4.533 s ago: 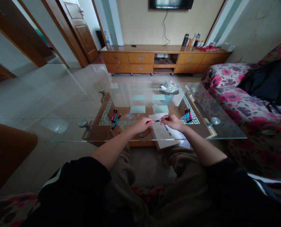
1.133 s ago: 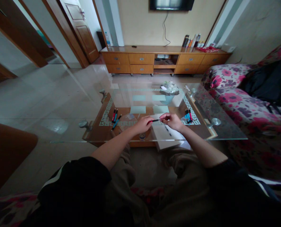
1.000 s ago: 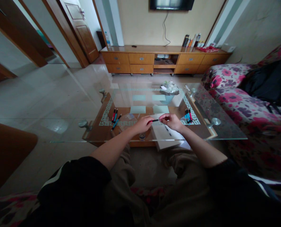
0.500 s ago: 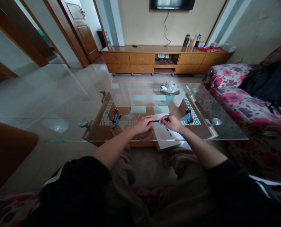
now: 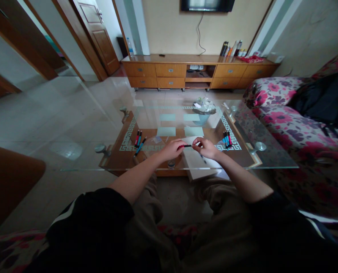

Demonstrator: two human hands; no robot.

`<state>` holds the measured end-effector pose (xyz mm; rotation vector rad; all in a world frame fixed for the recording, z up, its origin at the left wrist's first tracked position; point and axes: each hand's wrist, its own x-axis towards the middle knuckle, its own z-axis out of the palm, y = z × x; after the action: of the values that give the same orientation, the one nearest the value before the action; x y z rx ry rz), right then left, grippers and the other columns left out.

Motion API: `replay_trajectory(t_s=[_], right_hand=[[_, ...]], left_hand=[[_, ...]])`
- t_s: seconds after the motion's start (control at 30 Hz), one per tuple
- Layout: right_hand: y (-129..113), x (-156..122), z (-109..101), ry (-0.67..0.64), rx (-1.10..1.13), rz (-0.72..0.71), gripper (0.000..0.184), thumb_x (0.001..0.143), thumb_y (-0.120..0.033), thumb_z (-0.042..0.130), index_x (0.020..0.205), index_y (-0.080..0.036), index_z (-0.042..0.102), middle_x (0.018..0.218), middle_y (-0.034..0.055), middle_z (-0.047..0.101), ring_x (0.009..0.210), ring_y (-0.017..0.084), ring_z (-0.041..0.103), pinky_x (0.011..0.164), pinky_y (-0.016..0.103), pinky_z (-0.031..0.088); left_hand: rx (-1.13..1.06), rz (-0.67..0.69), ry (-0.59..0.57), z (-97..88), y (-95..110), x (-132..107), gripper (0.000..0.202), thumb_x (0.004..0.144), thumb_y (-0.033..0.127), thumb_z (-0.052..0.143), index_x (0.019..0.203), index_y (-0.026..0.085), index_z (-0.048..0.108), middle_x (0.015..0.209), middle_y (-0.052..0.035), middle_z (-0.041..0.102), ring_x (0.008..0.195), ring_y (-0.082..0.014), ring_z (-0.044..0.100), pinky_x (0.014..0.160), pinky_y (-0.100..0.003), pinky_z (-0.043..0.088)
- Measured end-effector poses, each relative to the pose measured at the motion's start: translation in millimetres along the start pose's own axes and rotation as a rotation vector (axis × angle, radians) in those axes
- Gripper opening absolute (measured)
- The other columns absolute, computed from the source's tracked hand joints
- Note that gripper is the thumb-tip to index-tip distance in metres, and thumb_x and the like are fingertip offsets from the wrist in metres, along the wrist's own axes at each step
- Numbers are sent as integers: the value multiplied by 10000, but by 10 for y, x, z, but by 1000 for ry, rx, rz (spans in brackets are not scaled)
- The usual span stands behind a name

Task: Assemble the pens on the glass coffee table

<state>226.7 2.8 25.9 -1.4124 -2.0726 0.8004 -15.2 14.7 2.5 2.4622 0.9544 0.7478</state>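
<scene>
Above the glass table, my left hand [image 5: 171,149] is closed around the red part of a red and black pen [image 5: 187,146]. The pen lies level, its black end pointing right. My right hand [image 5: 207,148] pinches that end between thumb and fingertips; the exact contact is too small to see. Several red, black and blue pens [image 5: 138,139] lie to the left of my hands. More pens of the same colours [image 5: 228,140] lie to the right. A dark pen-like shape [image 5: 203,158] shows below my right hand, over a white box.
The glass tabletop [image 5: 80,161] has metal supports and a lower wooden shelf. Through it show a white box [image 5: 200,172] and a small round glass object [image 5: 171,163]. A filled waste basket [image 5: 202,118] stands beyond. The flowered sofa [image 5: 279,113] is at right.
My right hand's fingers have shifted slightly at the pen's black end, and their curl looks rounder. My left hand and the pen stay nearly still.
</scene>
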Motion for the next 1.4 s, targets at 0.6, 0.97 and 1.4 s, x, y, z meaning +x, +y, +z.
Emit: replay_trajectory(t_s=[0.6, 0.97, 1.4], right_hand=[[-30, -3, 8, -16, 7, -123, 407, 969, -543, 503, 782, -209, 641, 731, 28, 637, 661, 168, 537, 667, 287, 411], [22, 23, 41, -11, 49, -161, 362, 964, -466, 505, 790, -199, 677, 800, 45, 644, 740, 183, 568, 723, 302, 429], [41, 60, 77, -63, 247, -21, 484, 928, -614, 520, 708, -198, 631, 696, 26, 630, 699, 172, 551, 660, 287, 429]], left_hand=[[10, -22, -13, -28, 21, -3, 257, 989, 183, 541, 1163, 175, 729, 1026, -70, 713, 893, -169, 637, 837, -293, 498], [12, 3, 2, -60, 28, 6, 272, 991, 185, 562, 1175, 184, 762, 970, -69, 719, 862, -165, 629, 812, -279, 481], [-14, -77, 81, -80, 81, 58, 263, 888, 134, 670, 1116, 197, 786, 912, -54, 722, 822, -172, 634, 814, -301, 511]])
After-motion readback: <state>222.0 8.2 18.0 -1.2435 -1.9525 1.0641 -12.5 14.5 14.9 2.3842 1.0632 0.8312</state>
